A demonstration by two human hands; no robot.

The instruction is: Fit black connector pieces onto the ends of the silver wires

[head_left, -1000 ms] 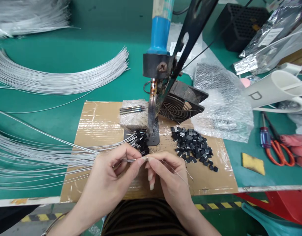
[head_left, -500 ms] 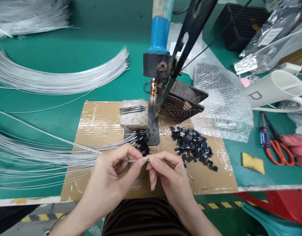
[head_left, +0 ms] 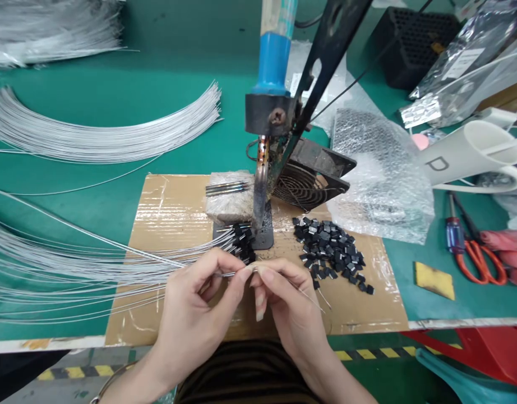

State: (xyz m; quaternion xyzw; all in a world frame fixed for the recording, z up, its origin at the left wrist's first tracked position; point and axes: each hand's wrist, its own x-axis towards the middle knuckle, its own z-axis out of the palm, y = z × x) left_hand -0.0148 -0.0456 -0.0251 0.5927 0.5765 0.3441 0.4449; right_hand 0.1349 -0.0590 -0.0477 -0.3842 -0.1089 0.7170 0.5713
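My left hand (head_left: 195, 308) pinches a thin grey cable (head_left: 228, 274) between thumb and forefinger. Fingertip to fingertip with it, my right hand (head_left: 292, 294) is closed on the same cable's end, where fine wire strands (head_left: 311, 298) trail out over the palm. The exact spot between the fingertips is too small to make out. Just beyond the hands, a soldering iron (head_left: 262, 168) with a blue grip points down from a black bracket (head_left: 317, 78). Beneath its tip lie small black parts (head_left: 244, 242) with grey cables (head_left: 157, 269) running left from them.
A pile of small black parts (head_left: 332, 249) lies on the cardboard (head_left: 363, 311), right of the hands. A fan (head_left: 309, 177) and a wrapped block (head_left: 229, 207) stand behind. Farther out are a cable bundle (head_left: 115, 137), a yellow sponge (head_left: 434, 279), scissors (head_left: 479, 266) and a white mug (head_left: 464, 151).
Both hands keep their pinch at nearly the same place. The strands by my right palm have shifted slightly, and the whole view has moved a little.
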